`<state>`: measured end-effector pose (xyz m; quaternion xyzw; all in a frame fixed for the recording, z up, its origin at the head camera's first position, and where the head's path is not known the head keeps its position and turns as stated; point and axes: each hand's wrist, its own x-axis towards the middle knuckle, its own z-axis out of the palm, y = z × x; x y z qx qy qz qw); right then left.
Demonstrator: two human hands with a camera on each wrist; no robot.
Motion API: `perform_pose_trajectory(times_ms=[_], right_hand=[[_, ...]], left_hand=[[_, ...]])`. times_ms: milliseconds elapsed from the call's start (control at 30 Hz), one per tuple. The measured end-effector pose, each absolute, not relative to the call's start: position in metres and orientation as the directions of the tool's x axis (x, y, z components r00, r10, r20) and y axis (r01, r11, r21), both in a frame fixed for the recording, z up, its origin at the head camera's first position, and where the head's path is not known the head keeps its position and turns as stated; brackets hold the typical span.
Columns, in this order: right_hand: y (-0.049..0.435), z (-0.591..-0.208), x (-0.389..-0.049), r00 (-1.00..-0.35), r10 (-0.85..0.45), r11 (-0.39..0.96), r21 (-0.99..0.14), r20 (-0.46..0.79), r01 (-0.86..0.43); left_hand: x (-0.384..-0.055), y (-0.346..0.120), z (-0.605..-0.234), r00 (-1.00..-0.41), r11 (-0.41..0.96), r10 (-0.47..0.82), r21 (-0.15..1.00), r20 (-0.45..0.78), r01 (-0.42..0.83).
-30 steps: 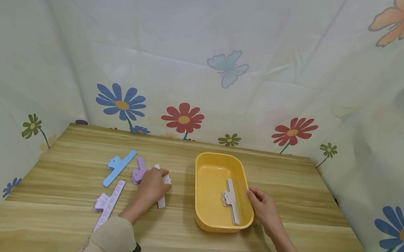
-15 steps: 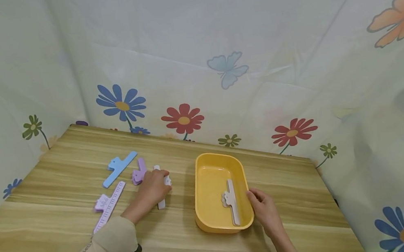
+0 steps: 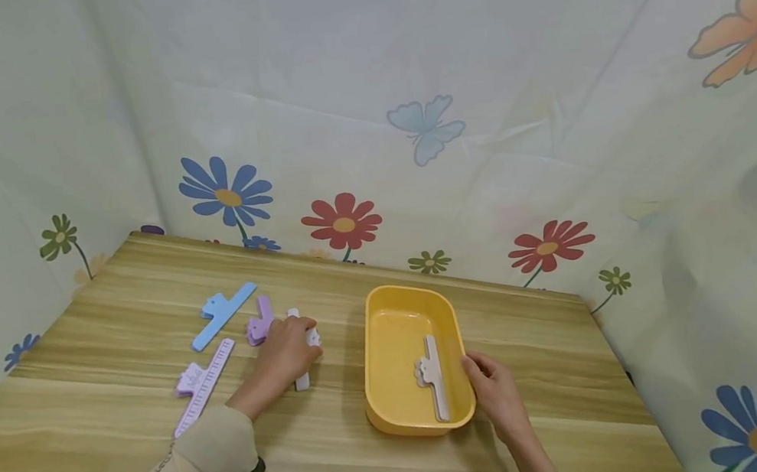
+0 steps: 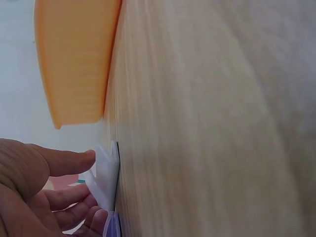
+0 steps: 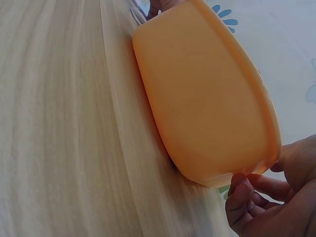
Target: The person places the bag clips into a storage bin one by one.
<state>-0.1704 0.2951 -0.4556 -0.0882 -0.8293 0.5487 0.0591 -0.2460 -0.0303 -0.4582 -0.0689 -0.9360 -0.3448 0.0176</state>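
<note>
A white clip (image 3: pixel 303 381) lies on the table, partly hidden by my left hand (image 3: pixel 287 351). In the left wrist view, my thumb and fingers pinch the raised handle of this white clip (image 4: pixel 104 177). My right hand (image 3: pixel 499 392) grips the right side of a yellow basin (image 3: pixel 387 424), its thumb at the rim and fingers against the outer wall, as the right wrist view also shows on the basin (image 5: pixel 202 94). Inside the basin rests a pale grey-white clip (image 3: pixel 437 384). Close to my left fingers is a small purple clip (image 3: pixel 264 321).
Left of the hands lie a blue clip (image 3: pixel 223 314) and a lilac clip with ruler marks (image 3: pixel 206 389). The wood-grain table (image 3: pixel 333 464) meets a flower-printed curtain (image 3: pixel 337 102) along its back and sides.
Almost nothing differs. My left forearm has shifted very slightly, while both hands, the clips and the basin keep their places.
</note>
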Motion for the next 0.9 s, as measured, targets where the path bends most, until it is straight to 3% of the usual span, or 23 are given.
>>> perform_pose_trajectory(times_ms=[467, 900], right_hand=[[0.296, -0.456, -0.171, -0.979, 0.205, 0.387, -0.918, 0.000, 0.081], [0.295, -0.453, -0.169, -0.979, 0.201, 0.385, -0.921, 0.018, 0.063]], left_hand=[[-0.246, -0.036, -0.460, -0.976, 0.713, 0.163, 0.666, 0.145, 0.219], [-0.245, -0.046, -0.447, -0.978, 0.496, 0.150, 0.845, 0.145, 0.201]])
